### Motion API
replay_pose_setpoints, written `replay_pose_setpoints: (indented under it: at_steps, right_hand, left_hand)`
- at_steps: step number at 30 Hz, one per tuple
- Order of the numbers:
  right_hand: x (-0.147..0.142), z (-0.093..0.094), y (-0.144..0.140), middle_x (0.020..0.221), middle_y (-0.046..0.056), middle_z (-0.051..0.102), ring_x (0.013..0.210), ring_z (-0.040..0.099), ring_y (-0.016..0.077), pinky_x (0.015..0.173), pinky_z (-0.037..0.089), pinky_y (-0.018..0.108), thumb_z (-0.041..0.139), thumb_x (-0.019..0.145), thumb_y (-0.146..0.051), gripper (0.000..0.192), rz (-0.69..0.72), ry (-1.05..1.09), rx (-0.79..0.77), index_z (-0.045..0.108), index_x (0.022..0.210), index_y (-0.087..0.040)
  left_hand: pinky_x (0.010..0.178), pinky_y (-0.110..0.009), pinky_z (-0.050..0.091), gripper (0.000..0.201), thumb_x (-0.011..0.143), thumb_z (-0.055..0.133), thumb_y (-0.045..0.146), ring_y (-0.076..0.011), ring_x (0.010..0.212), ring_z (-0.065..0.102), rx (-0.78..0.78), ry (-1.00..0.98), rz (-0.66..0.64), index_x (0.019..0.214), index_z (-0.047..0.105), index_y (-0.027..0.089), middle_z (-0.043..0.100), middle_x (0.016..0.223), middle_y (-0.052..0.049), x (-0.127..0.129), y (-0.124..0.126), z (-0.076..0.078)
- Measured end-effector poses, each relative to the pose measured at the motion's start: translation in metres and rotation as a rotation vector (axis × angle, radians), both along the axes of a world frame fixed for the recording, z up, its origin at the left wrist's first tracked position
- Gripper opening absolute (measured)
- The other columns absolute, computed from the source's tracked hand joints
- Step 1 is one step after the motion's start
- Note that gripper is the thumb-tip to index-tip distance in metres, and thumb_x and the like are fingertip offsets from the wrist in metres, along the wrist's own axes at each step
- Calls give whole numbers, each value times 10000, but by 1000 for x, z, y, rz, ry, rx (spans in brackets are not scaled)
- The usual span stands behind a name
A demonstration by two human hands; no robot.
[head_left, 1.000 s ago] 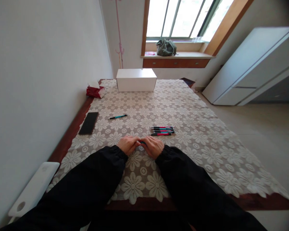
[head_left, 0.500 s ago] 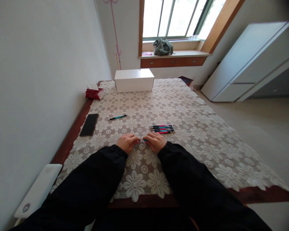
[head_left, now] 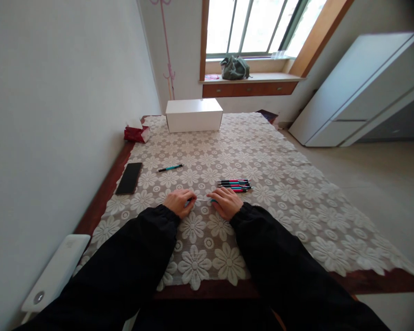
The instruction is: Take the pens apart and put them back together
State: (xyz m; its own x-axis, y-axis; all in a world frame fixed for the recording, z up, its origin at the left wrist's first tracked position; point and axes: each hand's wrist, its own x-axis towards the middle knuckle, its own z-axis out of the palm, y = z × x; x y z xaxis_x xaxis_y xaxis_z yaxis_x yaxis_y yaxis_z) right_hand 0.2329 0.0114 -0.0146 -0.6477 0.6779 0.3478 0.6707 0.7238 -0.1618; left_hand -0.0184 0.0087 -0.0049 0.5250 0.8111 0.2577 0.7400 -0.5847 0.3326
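My left hand (head_left: 180,202) and my right hand (head_left: 227,202) rest on the lace tablecloth (head_left: 262,151), a short gap between them. A thin pen part (head_left: 203,200) stretches across that gap: the left fingers pinch one end, the right fingers hold a teal piece at the other end. Just beyond my right hand lies a row of several pink and teal pens (head_left: 235,185). A single teal pen (head_left: 170,168) lies farther out to the left.
A black phone (head_left: 129,178) lies near the table's left edge. A white box (head_left: 193,115) and a red tissue pack (head_left: 136,133) stand at the far end. A white device (head_left: 53,274) sits at lower left. A cabinet (head_left: 362,92) stands to the right.
My hands were pressed together over the pen. They have drawn apart sideways, and a thin part now shows between them.
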Motion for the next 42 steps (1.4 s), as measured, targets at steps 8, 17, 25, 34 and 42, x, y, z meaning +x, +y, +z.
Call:
replay_pose_setpoints:
  at_steps: [8, 17, 25, 34, 42]
  right_hand:
    - [-12, -3, -6, 913, 48, 678, 897, 545, 205, 886, 361, 368, 494, 998, -311, 209, 90, 90, 18, 673, 933, -226]
    - [-8, 2, -6, 1006, 60, 660, 981, 524, 218, 917, 370, 381, 563, 927, -271, 115, 18, 123, -48, 640, 870, -207]
    - [-7, 1, -4, 1005, 76, 649, 967, 513, 228, 871, 375, 378, 544, 912, -224, 83, -4, 96, -76, 604, 857, -206]
    - [-7, 0, -5, 961, 75, 649, 945, 512, 232, 846, 378, 378, 531, 882, -186, 56, -56, 87, -68, 565, 844, -207]
    - [-7, -1, -4, 960, 71, 645, 929, 503, 224, 829, 387, 365, 553, 888, -220, 69, -38, 81, -68, 575, 824, -205]
  left_hand:
    - [858, -335, 501, 227, 971, 500, 342, -191, 904, 640, 14, -46, -196, 1000, 693, 225, 712, 985, -51, 8, -8, -3]
    - [895, -355, 494, 143, 926, 598, 290, -199, 937, 624, -50, -82, -125, 981, 722, 245, 714, 1014, -37, -8, 10, -7]
    - [869, -334, 489, 253, 970, 517, 316, -187, 921, 609, -27, -98, -185, 1029, 759, 270, 714, 1015, -46, -17, 16, -11]
    - [863, -323, 472, 327, 955, 493, 221, -172, 885, 589, -7, -40, -203, 1095, 761, 344, 687, 1007, -42, -21, 18, -12]
    - [898, -346, 477, 395, 906, 489, 116, -183, 942, 598, 0, -46, -202, 1057, 766, 353, 698, 1052, -26, -20, 17, -14]
